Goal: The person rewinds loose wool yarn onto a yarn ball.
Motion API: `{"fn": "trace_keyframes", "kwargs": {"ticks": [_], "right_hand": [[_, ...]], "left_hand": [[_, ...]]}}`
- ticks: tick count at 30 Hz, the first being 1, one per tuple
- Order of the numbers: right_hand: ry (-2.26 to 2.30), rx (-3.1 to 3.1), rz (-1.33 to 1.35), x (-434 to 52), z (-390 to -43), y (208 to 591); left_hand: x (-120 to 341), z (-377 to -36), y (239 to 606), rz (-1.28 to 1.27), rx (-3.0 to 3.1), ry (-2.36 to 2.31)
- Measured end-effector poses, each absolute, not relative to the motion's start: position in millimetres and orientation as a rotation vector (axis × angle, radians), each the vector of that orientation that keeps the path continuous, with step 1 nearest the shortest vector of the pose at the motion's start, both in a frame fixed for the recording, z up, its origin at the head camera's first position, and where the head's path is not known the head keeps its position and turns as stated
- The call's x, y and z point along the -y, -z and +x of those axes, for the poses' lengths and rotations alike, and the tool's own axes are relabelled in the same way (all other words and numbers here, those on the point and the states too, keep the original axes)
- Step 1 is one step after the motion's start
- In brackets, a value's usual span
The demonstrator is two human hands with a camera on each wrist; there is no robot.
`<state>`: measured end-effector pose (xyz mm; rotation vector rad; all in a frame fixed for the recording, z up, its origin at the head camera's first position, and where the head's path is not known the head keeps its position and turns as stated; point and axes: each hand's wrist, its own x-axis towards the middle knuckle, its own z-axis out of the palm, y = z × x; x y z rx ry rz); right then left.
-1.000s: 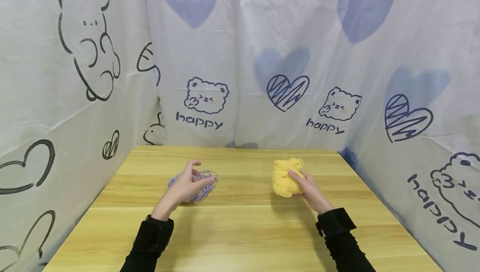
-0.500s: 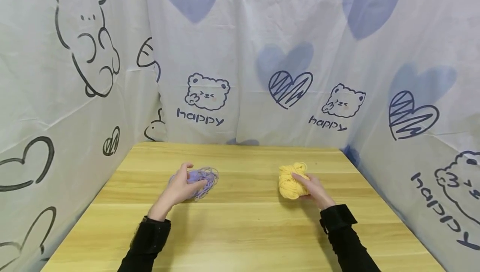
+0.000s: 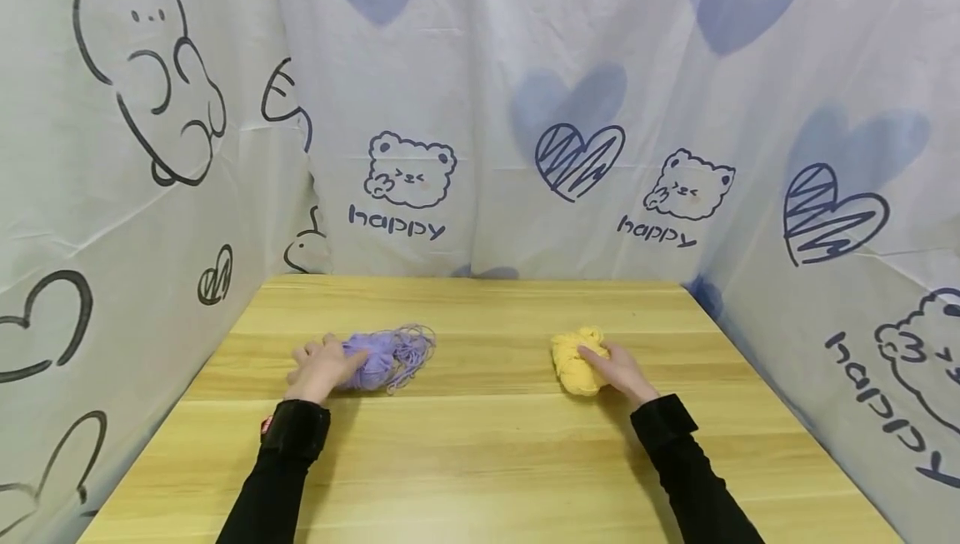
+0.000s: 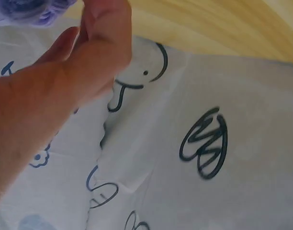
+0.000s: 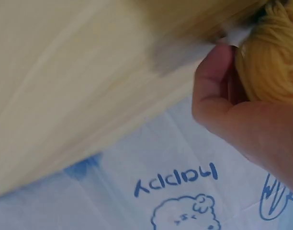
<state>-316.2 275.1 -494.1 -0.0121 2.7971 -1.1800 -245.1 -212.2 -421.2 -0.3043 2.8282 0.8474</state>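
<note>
On the left half of the table lies a ball of purple yarn (image 3: 371, 361), with a tangle of loose strands trailing from its right side. My left hand (image 3: 318, 367) is at the yarn's left end, fingers spread loosely and the thumb over the near side; whether it touches is hard to tell. The left wrist view shows that hand (image 4: 106, 40) beside a bit of purple yarn (image 4: 34, 10). Across the table, my right hand (image 3: 621, 371) grips a bundle of yellow yarn (image 3: 576, 365), thumb on top. In the right wrist view the yellow yarn (image 5: 271, 60) is partly cut off.
The wood-grain table (image 3: 480, 444) spans the view, with a stretch of bare surface between the two yarns. White cloth (image 3: 495, 219) printed with hearts and bears hangs at the back and both sides.
My left hand has drawn leftward off the purple yarn, exposing more of it. My right hand has kept hold of the yellow yarn and brought it lower, to the tabletop. The head view has tilted slightly down.
</note>
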Motion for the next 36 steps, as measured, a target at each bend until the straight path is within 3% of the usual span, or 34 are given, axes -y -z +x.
{"fn": "trace_keyframes", "kwargs": {"ticks": [3,11,15,19,24,27,32,36], "right_hand": [[1.042,-2.947,-0.023,-287.6,-330.8,513.9],[1.308,-3.133,0.066,-241.8,-282.7,435.5],[1.467,-3.187,-0.188,-239.2,-297.5,441.1],[1.613,-3.168,-0.392,-219.0,-297.7,428.7],[1.984,-2.79,-0.613,-160.2,-263.2,364.6],[2.179,-2.412,-0.778,-132.3,-257.0,346.0],[2.309,-1.758,-0.814,-99.4,-250.6,329.5],[2.3,-1.481,-0.929,-89.0,-247.0,329.4]], "left_hand": [[216.4,-251.0,424.3,-0.253,-2.788,-0.859],[211.7,-265.9,434.1,-0.09,-2.755,-1.195],[198.3,-270.5,423.0,-0.009,-2.816,-1.255],[179.6,-263.1,383.3,0.187,-2.729,-1.484],[150.6,-243.5,323.0,0.59,-2.471,-1.767],[135.1,-232.5,302.4,0.758,-2.345,-1.85],[115.6,-220.9,289.5,0.897,-2.168,-2.009],[110.1,-218.2,290.7,0.852,-2.143,-2.186]]}}
